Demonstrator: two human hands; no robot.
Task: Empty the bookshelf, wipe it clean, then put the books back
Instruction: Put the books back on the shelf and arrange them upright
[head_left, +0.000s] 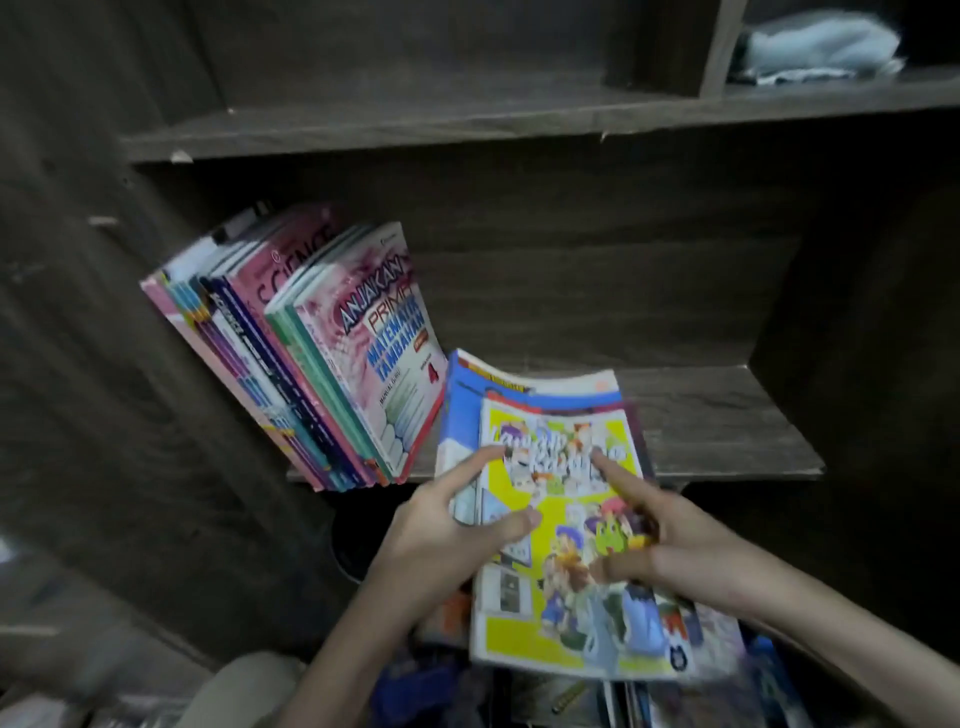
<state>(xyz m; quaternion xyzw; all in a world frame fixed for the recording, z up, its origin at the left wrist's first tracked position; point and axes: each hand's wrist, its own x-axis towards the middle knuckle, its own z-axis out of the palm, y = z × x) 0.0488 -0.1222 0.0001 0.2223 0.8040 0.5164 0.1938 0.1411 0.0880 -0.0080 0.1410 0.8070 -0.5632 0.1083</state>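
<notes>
Left grip (457, 519) at 7 o'clock pinches the left edge of a stack of thin books with a yellow cartoon cover (566, 499), thumb on top; right grip (680, 545) at 5 o'clock holds its right edge, index finger stretched over the cover; stack's far end lies over a board of the dark brown wooden bookshelf (727, 415); row of pink and blue textbooks (332, 353) leans left at 10 o'clock on that board; crumpled grey-blue cloth (821, 47) at 1 o'clock, upper compartment.
</notes>
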